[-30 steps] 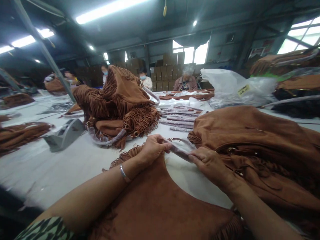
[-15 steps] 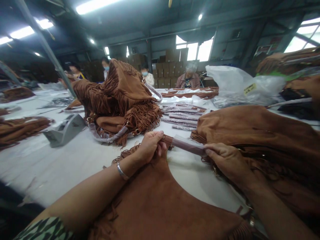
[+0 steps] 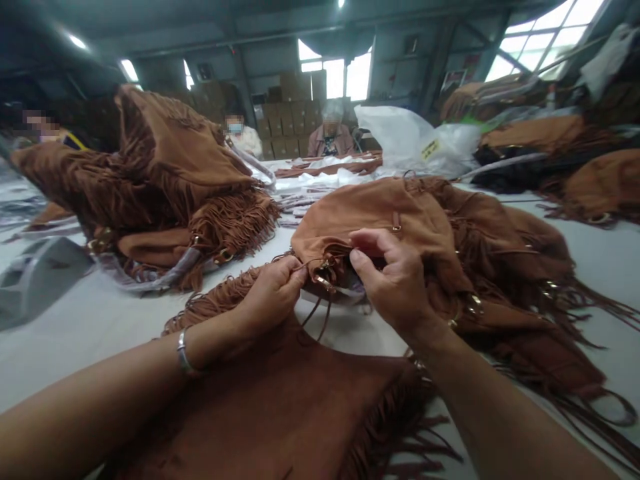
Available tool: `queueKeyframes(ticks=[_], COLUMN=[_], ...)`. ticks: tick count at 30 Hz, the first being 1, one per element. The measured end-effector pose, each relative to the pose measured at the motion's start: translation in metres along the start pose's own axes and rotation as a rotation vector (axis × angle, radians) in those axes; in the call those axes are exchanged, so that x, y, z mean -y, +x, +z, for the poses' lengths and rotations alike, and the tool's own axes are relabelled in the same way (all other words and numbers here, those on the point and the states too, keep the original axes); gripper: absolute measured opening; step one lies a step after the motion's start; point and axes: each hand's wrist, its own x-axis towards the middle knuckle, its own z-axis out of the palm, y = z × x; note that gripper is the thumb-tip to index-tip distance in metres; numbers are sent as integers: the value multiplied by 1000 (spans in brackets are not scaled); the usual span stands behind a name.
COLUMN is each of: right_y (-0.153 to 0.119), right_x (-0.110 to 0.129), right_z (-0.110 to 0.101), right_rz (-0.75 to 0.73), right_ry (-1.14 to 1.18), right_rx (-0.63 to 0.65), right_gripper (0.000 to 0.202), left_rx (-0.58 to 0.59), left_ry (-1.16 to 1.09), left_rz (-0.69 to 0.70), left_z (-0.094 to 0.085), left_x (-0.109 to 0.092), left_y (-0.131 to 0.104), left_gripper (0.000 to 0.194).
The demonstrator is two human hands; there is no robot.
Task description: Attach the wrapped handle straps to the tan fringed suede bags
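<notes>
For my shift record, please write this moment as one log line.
left hand: pinched, held item unclear | right hand: thumb and forefinger apart, near clasp | nearest bag: brown, fringed

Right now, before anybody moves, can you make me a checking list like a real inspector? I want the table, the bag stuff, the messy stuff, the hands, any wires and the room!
Surface: white table, bags spread over it.
Job's things: brown front bag, nearest, with fringe; gold clip between the hands; thin cords hanging below it.
Clutter: bag pile on the left; grey tape holder; white plastic further back.
Left hand: fingers pinched together; what they grip is hard to tell.
Right hand: thumb and first finger apart, beside the clip.
Cables: nothing seen.
Surroundings: people across the table, boxes, windows.
</notes>
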Motion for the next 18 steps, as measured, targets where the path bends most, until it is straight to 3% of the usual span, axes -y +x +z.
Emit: queueKeyframes(ticks=[1,3,5,9,11,15,18], right_y=[-1,-4,-7,-4,2,14,13], right_x=[6,16,23,18,5,-26,-29], right_z=[-3,-6,-5,-9,-18,-38,-41], right_rz=[8,9,3,-13,-13,24,60], right_ry=[79,223,150,-544,-767,-605,-432], right_rx=[50,338,487,325,336,396,401], right_gripper=[16,12,15,18,19,22,26], left_rx=[9,97,243,527,611,696,604], left_ry=[3,-43,-134,-233,-261,-282,-172], left_rz=[17,41,41,21,4,-26,38], left_z=[0,1,4,21,32,41,33], left_x=[-2,-6,-10,-11,-10,-14,-26], left_y=[5,18,33,55,60,51,34], left_gripper=[28,28,29,39,45,42,33])
